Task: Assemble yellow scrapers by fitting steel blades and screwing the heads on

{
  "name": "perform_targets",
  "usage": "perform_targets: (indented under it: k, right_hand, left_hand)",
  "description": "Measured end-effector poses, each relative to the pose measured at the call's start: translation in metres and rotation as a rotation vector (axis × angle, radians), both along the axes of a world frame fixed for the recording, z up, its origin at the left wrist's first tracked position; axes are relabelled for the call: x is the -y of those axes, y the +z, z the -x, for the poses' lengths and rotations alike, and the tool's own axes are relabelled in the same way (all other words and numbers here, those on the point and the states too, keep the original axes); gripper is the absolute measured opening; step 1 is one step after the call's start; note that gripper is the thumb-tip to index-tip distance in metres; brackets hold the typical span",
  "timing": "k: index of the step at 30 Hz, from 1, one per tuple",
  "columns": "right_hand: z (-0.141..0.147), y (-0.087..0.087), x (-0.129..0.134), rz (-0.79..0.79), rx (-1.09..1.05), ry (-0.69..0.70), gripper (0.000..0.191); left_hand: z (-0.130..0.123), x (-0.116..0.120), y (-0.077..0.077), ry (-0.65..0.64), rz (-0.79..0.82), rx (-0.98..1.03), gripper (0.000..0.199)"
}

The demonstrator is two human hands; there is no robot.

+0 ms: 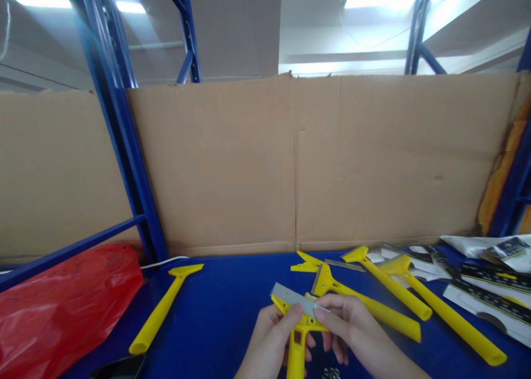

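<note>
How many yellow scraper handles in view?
5: held handle between left hand and right hand; lone handle right of the red plastic bag; three handles lying farther right. Others may be hidden under packaging.

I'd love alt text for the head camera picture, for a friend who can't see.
A person's left hand and right hand hold a metal blade against a yellow scraper over a blue tabletop. More yellow tools lie on both sides, with red plastic at far left and cardboard behind.
</note>
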State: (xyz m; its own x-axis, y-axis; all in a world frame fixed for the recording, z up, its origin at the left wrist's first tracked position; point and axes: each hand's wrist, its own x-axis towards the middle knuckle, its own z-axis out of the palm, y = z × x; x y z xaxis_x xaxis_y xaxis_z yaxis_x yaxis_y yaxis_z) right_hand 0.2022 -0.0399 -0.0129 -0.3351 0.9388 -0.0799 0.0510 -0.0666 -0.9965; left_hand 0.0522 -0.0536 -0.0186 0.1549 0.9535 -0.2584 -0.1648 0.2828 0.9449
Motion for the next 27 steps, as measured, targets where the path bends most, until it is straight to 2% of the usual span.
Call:
perform_targets:
  k: [6, 10, 13, 17, 21, 24, 27]
  right_hand:
    - [0.001, 0.001, 0.0, 0.056, -0.027, -0.085, 0.055]
    - [0.002, -0.002, -0.002, 0.075, -0.093, -0.122, 0.05]
    - [0.005, -0.004, 0.0, 0.105, -0.113, -0.096, 0.051]
    - [0.012, -0.007, 0.009, 0.191, -0.083, 0.016, 0.054]
    - [0.018, -0.008, 0.019, 0.252, -0.138, 0.094, 0.048]
    - [0.02, -0.007, 0.021, 0.277, -0.202, 0.095, 0.049]
    - [0.019, -0.008, 0.019, 0.235, -0.204, 0.047, 0.052]
  left_hand:
    - [0.003, -0.001, 0.001, -0.055, -0.056, 0.043, 0.052]
    - [0.002, 0.0, 0.004, -0.041, -0.033, 0.093, 0.05]
    - [0.0, 0.002, 0.008, -0.002, -0.024, 0.153, 0.048]
    - [-0.001, 0.003, 0.012, 0.06, -0.041, 0.252, 0.042]
    - [-0.001, 0.0, 0.013, 0.185, -0.013, 0.292, 0.038]
    - [-0.003, -0.006, 0.015, 0.25, -0.02, 0.266, 0.035]
    - [-0.006, -0.011, 0.019, 0.264, -0.052, 0.213, 0.038]
